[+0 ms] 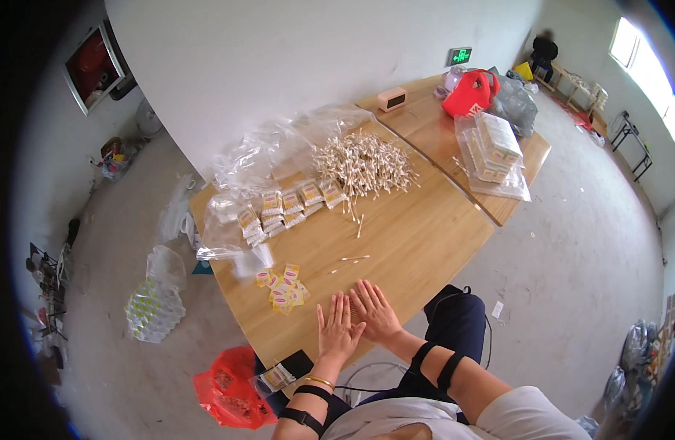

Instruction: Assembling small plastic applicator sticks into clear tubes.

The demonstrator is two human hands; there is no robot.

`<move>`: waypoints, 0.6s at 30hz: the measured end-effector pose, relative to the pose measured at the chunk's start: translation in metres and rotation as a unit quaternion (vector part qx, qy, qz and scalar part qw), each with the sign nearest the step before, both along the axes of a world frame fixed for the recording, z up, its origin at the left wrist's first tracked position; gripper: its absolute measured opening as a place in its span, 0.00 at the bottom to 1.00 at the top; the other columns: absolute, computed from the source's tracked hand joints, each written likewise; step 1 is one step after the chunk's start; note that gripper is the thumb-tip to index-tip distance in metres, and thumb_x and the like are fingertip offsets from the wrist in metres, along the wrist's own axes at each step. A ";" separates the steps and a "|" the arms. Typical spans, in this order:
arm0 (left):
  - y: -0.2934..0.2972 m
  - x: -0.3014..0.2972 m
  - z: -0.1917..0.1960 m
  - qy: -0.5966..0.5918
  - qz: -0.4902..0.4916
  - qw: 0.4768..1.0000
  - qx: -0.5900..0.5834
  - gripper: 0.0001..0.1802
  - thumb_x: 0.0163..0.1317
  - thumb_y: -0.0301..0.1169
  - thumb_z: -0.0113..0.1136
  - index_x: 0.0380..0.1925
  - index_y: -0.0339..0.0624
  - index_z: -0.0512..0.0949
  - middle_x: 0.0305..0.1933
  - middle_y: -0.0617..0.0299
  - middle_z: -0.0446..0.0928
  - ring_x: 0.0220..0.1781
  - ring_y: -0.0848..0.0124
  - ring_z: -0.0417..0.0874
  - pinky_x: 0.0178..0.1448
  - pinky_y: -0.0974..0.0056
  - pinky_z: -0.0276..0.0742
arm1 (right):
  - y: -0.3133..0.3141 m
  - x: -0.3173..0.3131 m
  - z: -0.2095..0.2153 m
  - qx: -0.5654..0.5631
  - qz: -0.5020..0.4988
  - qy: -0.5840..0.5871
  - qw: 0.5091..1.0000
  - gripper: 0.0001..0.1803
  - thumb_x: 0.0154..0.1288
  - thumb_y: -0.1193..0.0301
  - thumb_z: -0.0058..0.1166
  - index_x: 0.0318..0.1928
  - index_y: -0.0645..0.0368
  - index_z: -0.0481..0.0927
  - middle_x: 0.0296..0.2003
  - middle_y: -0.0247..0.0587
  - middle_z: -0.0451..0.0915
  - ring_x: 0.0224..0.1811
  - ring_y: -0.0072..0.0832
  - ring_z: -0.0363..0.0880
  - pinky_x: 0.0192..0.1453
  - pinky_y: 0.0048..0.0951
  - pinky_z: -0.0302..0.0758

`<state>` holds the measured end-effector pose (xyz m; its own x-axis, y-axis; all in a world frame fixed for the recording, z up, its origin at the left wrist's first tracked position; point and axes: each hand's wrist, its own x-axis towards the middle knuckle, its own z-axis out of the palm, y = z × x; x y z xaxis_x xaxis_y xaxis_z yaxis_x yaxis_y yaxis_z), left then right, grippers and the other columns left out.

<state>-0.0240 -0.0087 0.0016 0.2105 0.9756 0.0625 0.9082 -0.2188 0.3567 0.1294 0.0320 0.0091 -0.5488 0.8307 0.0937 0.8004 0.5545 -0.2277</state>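
Observation:
My left hand and my right hand rest side by side at the near edge of the wooden table. Both have their fingers stretched out; nothing shows in either grasp, though what lies under the palms is hidden. To the left of my left hand is a loose heap of small yellow-and-white cards. A few stray cotton swabs lie just beyond my fingertips. Farther back spreads a big pile of cotton swabs, with several small filled packets stacked to its left.
Clear plastic bags line the wall side. A pink clock-like box, a red bag and wrapped white packs occupy the far right. On the floor at lower left stands a red plastic bag. A person sits far off.

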 end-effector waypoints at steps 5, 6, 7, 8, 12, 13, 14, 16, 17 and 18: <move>-0.021 -0.028 0.012 -0.002 0.084 0.996 -0.033 0.45 0.73 0.61 0.34 0.77 0.36 0.50 0.82 0.48 0.49 0.84 0.55 0.46 0.82 0.40 0.29 | -0.003 -0.006 0.000 0.003 -0.008 -0.003 1.000 0.48 0.69 0.40 0.44 0.76 0.62 0.55 0.77 0.58 0.49 0.82 0.48 0.43 0.83 0.46 0.39; -0.032 -0.044 0.013 -0.045 0.138 0.989 -0.012 0.44 0.74 0.59 0.34 0.77 0.36 0.50 0.81 0.48 0.50 0.84 0.54 0.46 0.82 0.40 0.30 | -0.003 -0.006 0.000 0.002 -0.006 0.001 1.000 0.48 0.69 0.40 0.44 0.76 0.62 0.55 0.77 0.58 0.49 0.82 0.48 0.43 0.83 0.46 0.39; -0.043 -0.061 0.015 -0.087 0.192 0.977 0.009 0.43 0.75 0.58 0.35 0.77 0.35 0.50 0.81 0.47 0.50 0.84 0.52 0.46 0.82 0.40 0.30 | -0.002 -0.004 -0.001 0.010 -0.009 -0.014 1.000 0.48 0.69 0.39 0.43 0.76 0.62 0.55 0.77 0.57 0.50 0.82 0.47 0.43 0.83 0.46 0.39; -0.058 -0.081 0.020 -0.079 0.200 0.977 0.008 0.43 0.75 0.58 0.35 0.77 0.35 0.50 0.81 0.47 0.50 0.84 0.52 0.46 0.82 0.40 0.30 | -0.002 -0.005 -0.001 0.017 -0.007 -0.027 0.999 0.48 0.69 0.38 0.43 0.76 0.62 0.55 0.77 0.57 0.50 0.82 0.47 0.43 0.83 0.46 0.39; -0.120 -0.152 0.021 -0.064 0.352 0.933 0.037 0.39 0.77 0.54 0.35 0.75 0.35 0.54 0.81 0.45 0.50 0.83 0.50 0.48 0.82 0.42 0.38 | 0.001 0.003 -0.001 0.030 -0.024 -0.034 0.999 0.50 0.67 0.37 0.45 0.76 0.62 0.55 0.77 0.57 0.51 0.82 0.47 0.43 0.84 0.46 0.38; -0.135 -0.168 0.014 -0.102 0.396 0.911 0.045 0.38 0.77 0.53 0.35 0.75 0.35 0.55 0.81 0.45 0.51 0.82 0.49 0.49 0.82 0.43 0.41 | -0.003 -0.001 -0.002 0.028 -0.015 -0.028 0.999 0.50 0.67 0.37 0.45 0.76 0.62 0.55 0.77 0.57 0.51 0.82 0.47 0.43 0.84 0.46 0.38; -0.153 -0.183 0.000 -0.139 0.439 0.886 0.047 0.37 0.78 0.53 0.37 0.74 0.35 0.57 0.78 0.44 0.55 0.81 0.51 0.53 0.81 0.50 0.47 | -0.010 -0.006 0.003 0.016 0.002 -0.025 1.000 0.50 0.67 0.38 0.45 0.76 0.62 0.55 0.77 0.57 0.51 0.82 0.46 0.43 0.84 0.46 0.38; -0.178 -0.196 -0.031 -0.241 0.510 0.824 0.049 0.36 0.77 0.54 0.39 0.72 0.35 0.60 0.74 0.45 0.61 0.77 0.54 0.60 0.78 0.53 0.52 | -0.022 -0.026 0.007 0.008 0.028 -0.018 0.999 0.50 0.67 0.38 0.45 0.76 0.62 0.55 0.77 0.57 0.51 0.82 0.46 0.43 0.84 0.46 0.37; -0.182 -0.196 -0.040 -0.348 0.559 0.752 0.046 0.36 0.77 0.55 0.41 0.69 0.34 0.63 0.70 0.46 0.67 0.73 0.56 0.66 0.76 0.56 0.58 | -0.036 -0.040 0.001 0.005 0.065 -0.022 0.998 0.49 0.68 0.38 0.45 0.76 0.62 0.55 0.77 0.58 0.50 0.82 0.47 0.43 0.84 0.47 0.38; -0.170 -0.180 -0.035 -0.394 0.564 0.726 0.015 0.35 0.76 0.56 0.43 0.64 0.34 0.67 0.63 0.48 0.71 0.67 0.59 0.70 0.71 0.58 0.62 | -0.047 -0.045 -0.004 0.001 0.091 -0.032 0.995 0.49 0.68 0.39 0.45 0.76 0.62 0.55 0.77 0.58 0.49 0.82 0.48 0.43 0.83 0.48 0.38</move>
<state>-0.2036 -0.1784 -0.0334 -0.8337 0.4951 -0.2447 0.0324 0.4861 0.8733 0.0839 -0.0150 0.0050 -0.6955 0.7165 0.0543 0.6992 0.6923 -0.1786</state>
